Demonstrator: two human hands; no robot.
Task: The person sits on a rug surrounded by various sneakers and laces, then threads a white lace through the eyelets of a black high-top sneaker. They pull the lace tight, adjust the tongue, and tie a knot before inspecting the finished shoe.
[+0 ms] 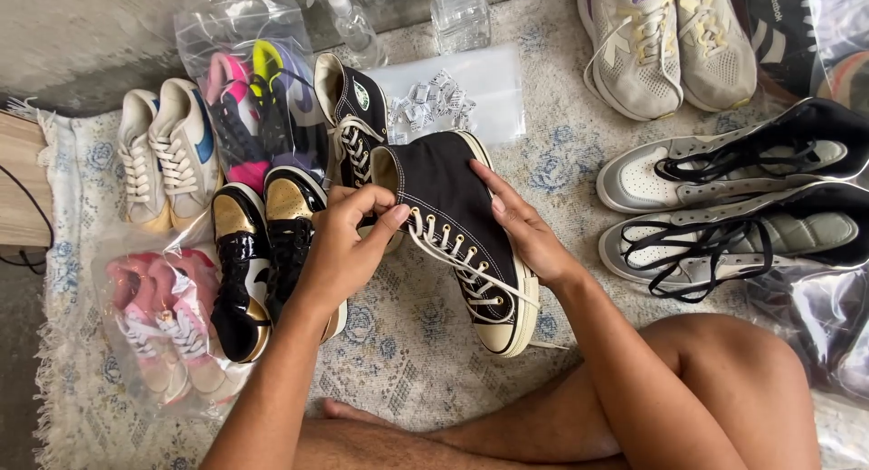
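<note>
A black high-top canvas sneaker (457,218) with cream laces and a cream sole lies tilted over the rug, toe toward me. My left hand (347,244) pinches the lace end at the top eyelets by the ankle opening. My right hand (525,230) lies flat against the sneaker's outer side and steadies it. Its matching black high-top (351,117) stands just behind, against a clear bag. My bare legs (634,407) are crossed below the shoe.
On the patterned rug (407,343) sit black-and-gold shoes (262,253), white sneakers (167,153), bagged pink shoes (167,330), bagged colourful shoes (258,99), a bag of small packets (453,99), cream sneakers (665,40) and grey-black high-tops (733,203). A plastic bottle (459,13) stands at the back.
</note>
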